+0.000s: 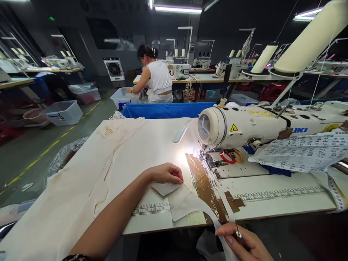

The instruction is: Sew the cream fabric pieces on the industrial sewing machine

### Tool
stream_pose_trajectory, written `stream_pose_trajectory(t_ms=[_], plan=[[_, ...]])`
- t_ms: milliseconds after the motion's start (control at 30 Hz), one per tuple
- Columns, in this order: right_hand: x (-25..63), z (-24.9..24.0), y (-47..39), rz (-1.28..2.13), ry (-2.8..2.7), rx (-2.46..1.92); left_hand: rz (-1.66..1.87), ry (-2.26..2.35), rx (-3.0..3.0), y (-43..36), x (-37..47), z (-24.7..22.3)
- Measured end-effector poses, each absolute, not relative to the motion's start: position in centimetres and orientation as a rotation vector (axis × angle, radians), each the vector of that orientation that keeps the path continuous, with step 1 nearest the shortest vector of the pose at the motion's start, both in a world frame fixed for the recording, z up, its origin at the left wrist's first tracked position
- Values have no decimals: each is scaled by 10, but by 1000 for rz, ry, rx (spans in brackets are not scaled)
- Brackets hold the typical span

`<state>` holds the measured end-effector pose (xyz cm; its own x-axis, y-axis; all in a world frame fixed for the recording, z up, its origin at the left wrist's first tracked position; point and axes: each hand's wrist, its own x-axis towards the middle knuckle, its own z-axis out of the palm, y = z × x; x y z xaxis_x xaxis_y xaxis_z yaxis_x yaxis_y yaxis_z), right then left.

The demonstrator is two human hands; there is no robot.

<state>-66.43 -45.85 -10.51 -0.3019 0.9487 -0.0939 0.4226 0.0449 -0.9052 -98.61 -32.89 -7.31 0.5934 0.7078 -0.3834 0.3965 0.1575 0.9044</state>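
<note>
My left hand (169, 174) is closed, fingertips pinching the edge of a pale fabric piece (185, 203) on the white table, left of the brown taped strip (203, 185). From that piece a narrow pale band curves down to the table's front edge. There my right hand (241, 241) holds the band between thumb and fingers, with a small metal tool (238, 233) also at its fingers. A second white strip (227, 206) runs from near the sewing machine's (244, 123) lit needle area down toward my right hand.
Cream fabric (78, 185) covers the table's left side. Printed cloth (304, 152) hangs by the machine at right, with thread cones (307, 40) above. Red-handled scissors (227, 157) lie by the needle. Across a blue barrier (168, 110), a person (160, 79) reaches into a bin (119, 97).
</note>
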Motion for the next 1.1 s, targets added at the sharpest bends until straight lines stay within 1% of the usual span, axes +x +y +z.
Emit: stream_pose_trajectory(t_ms=[67, 167, 333, 567, 633, 700, 767, 833, 1000, 1100], plan=[[-664, -100, -457, 1262, -1881, -1305, 278, 1010, 1480, -331, -987, -71], [-656, -99, -461, 1294, -1874, -1225, 258, 1025, 1556, -331, -988, -69], [-629, -105, -479, 1293, -1727, -1354, 238, 1026, 1703, -323, -975, -64], [-600, -104, -495, 1235, -1648, -1443, 99, 1186, 2150, -284, -931, -55], [-596, -103, -499, 1218, -1626, -1469, 155, 1296, 2220, -279, -924, -60], [-593, -102, -501, 1208, -1626, -1476, 299, 1475, 2338, -283, -922, -67], [-593, -101, -501, 1207, -1635, -1461, 477, 1686, 2490, -297, -922, -73], [-593, -101, -498, 1227, -1642, -1440, 560, 1785, 2628, -315, -923, -77], [-588, -94, -495, 1286, -1688, -1435, 362, 1454, 2882, -352, -919, -87], [-579, -87, -502, 1290, -1749, -1448, 275, 1369, 2911, -359, -915, -95]])
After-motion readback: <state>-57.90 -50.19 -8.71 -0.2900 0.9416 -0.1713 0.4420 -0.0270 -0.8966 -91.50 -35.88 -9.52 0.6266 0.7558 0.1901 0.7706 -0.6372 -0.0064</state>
